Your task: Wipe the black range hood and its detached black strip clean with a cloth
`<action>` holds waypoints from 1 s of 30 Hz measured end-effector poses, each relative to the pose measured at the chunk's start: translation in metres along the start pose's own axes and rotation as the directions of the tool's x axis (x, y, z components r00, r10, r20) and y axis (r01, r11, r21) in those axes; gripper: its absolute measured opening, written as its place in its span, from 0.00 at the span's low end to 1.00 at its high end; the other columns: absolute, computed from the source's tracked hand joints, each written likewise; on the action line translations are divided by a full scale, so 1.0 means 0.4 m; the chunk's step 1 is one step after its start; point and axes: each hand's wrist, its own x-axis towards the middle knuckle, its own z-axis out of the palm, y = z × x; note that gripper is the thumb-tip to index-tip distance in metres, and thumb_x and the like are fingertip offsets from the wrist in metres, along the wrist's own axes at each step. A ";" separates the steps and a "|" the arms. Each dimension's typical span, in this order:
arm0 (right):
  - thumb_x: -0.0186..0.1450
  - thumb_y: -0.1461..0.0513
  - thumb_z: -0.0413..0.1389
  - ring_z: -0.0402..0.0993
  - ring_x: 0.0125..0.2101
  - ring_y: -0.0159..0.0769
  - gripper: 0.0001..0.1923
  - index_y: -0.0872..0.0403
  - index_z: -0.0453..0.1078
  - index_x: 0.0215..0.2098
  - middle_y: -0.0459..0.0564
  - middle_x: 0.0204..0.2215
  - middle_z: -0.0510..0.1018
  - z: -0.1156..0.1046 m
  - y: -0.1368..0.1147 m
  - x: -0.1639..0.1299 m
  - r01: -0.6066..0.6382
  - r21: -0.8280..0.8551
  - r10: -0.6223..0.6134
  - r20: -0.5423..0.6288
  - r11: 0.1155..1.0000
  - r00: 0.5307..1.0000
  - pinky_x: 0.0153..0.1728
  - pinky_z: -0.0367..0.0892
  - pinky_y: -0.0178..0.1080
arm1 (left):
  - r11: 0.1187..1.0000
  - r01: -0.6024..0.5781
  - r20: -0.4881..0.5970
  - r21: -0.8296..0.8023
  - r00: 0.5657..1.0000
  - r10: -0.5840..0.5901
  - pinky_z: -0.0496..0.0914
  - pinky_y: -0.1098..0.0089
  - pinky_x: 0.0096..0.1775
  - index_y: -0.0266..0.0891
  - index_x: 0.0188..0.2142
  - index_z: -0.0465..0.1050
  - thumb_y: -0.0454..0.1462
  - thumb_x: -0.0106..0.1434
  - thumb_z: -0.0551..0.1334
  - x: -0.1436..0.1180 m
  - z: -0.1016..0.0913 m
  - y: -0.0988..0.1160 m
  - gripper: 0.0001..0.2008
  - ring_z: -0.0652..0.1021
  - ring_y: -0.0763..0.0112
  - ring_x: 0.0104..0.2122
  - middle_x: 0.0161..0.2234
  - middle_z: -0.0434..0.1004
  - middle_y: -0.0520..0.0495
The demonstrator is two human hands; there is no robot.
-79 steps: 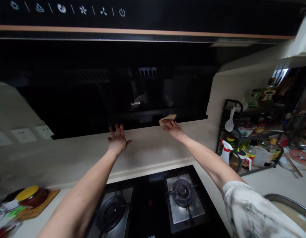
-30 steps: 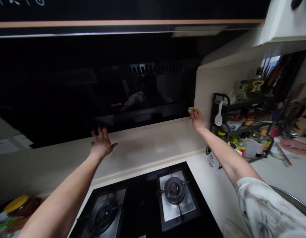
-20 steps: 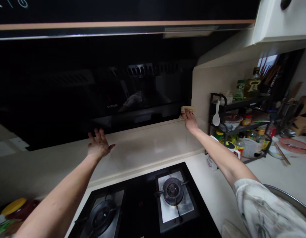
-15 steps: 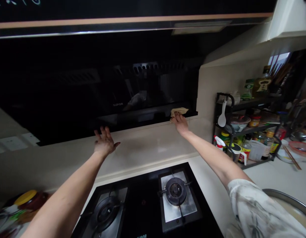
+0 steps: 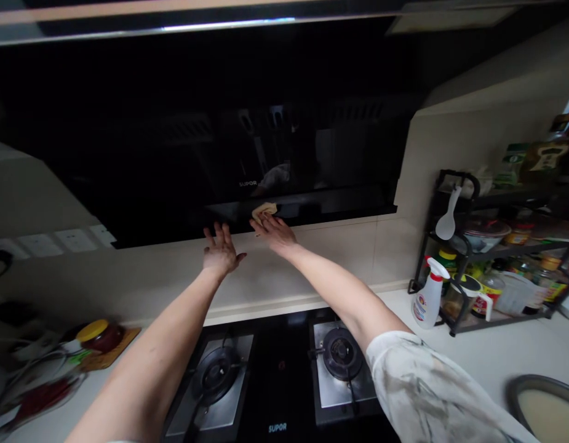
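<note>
A black glossy range hood slopes across the upper view. My right hand presses a tan cloth against the hood's lower edge, near its middle; the cloth sticks out past the fingertips. Just to the left, my left hand has its fingers spread, with the fingertips at the same lower edge and nothing held. Beneath both arms lies a black gas stove with a left burner and a right burner.
On the right stand a spray bottle and a black rack with jars and a hanging white spoon. A pot of cloudy liquid sits at lower right. At left are a yellow-lidded jar and wall sockets.
My right hand has slid the cloth leftward along the hood's lower edge, from near its right end to beside my left hand. The view has shifted, and the left hand stays spread.
</note>
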 end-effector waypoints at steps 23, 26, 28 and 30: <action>0.72 0.67 0.46 0.53 0.70 0.53 0.30 0.64 0.58 0.72 0.67 0.71 0.57 -0.103 0.442 -0.402 -0.581 -0.235 0.524 -0.263 0.779 0.810 0.64 0.55 0.54 | 0.997 -0.051 -0.034 -0.058 0.998 0.049 0.73 0.43 0.54 0.24 0.74 0.37 0.54 0.68 0.60 -0.003 0.005 -0.008 0.51 0.40 0.22 0.70 0.74 0.31 0.22; 0.72 0.66 0.47 0.55 0.70 0.53 0.29 0.64 0.59 0.71 0.67 0.70 0.58 -0.067 0.370 -0.325 -0.568 -0.179 0.523 -0.244 0.803 0.817 0.65 0.56 0.54 | 0.996 -0.060 -0.023 -0.066 0.998 0.059 0.72 0.43 0.55 0.23 0.74 0.37 0.53 0.68 0.61 -0.005 0.003 -0.008 0.51 0.39 0.22 0.70 0.74 0.31 0.22; 0.73 0.66 0.47 0.54 0.70 0.53 0.29 0.62 0.60 0.71 0.66 0.71 0.58 -0.043 0.304 -0.260 -0.508 -0.146 0.473 -0.222 0.849 0.853 0.65 0.57 0.55 | 0.996 -0.054 -0.016 -0.064 0.998 0.053 0.72 0.43 0.55 0.23 0.74 0.37 0.53 0.68 0.61 -0.005 0.002 -0.008 0.51 0.39 0.22 0.70 0.74 0.30 0.23; 0.74 0.65 0.45 0.53 0.71 0.52 0.28 0.61 0.60 0.71 0.65 0.71 0.57 -0.024 0.231 -0.190 -0.438 -0.114 0.413 -0.192 0.892 0.890 0.66 0.56 0.55 | 0.997 -0.047 -0.009 -0.066 0.999 0.046 0.72 0.43 0.55 0.24 0.75 0.37 0.53 0.68 0.61 -0.005 0.000 -0.007 0.51 0.38 0.23 0.70 0.74 0.30 0.23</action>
